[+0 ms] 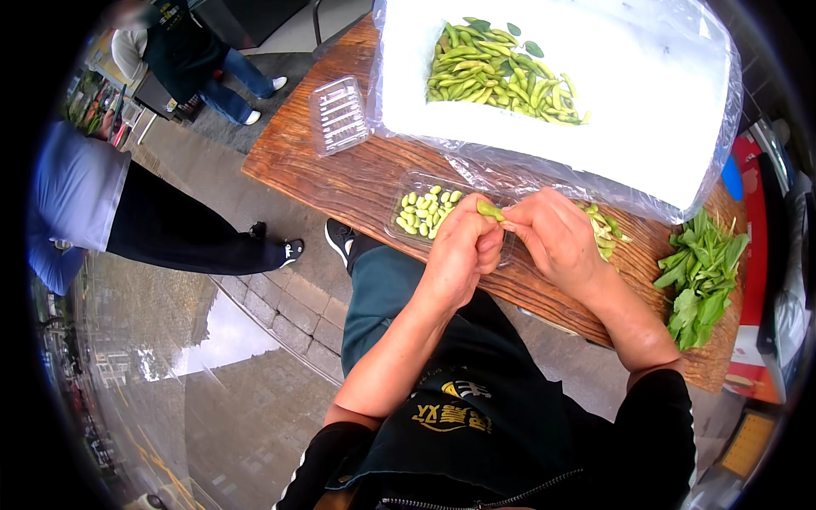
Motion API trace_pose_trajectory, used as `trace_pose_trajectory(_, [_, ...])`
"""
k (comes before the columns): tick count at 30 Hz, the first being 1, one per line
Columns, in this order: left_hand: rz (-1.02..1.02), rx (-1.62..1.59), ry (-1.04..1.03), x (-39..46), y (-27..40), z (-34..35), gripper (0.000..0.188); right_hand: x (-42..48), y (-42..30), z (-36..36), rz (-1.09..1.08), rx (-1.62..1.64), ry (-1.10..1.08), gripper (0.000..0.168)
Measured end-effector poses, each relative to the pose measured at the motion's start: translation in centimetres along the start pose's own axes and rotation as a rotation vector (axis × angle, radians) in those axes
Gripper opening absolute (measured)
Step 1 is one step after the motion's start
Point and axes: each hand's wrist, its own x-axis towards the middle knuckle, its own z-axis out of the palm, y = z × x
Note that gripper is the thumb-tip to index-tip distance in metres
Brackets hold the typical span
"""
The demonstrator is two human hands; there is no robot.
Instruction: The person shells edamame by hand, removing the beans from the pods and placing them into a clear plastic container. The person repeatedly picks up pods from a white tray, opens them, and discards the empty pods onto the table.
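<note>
Between my two hands is one green edamame pod (489,211). My left hand (460,252) grips its left end, and the fingertips of my right hand (553,239) pinch its right end. Below them, a clear plastic tray (390,223) on the wooden table holds shelled green beans (421,213); my hands cover its right part. Empty pod shells (602,233) lie in a heap behind my right hand, partly hidden by it. Beyond, a pile of whole edamame pods (491,76) rests in a white, plastic-lined box (612,140).
A clear ribbed plastic lid or tray (340,116) lies by the left edge of the wooden table (299,150). Leafy greens (701,280) are bunched at the right. Two people stand at the left, one in dark trousers (191,223) near the table. Wet pavement (255,408) lies below.
</note>
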Motion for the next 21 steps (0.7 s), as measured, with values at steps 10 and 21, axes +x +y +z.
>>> trace_pose_trajectory(10, [0.234,0.343,0.027,0.0,-1.7,0.4,0.007,0.3,0.9,-0.5,0.761,0.853,-0.121,0.012])
trace_pose_trajectory(21, [0.096,0.55,-0.123,0.1,0.1,0.4,0.021,0.9,1.1,-2.6,0.8,0.981,-0.352,0.008])
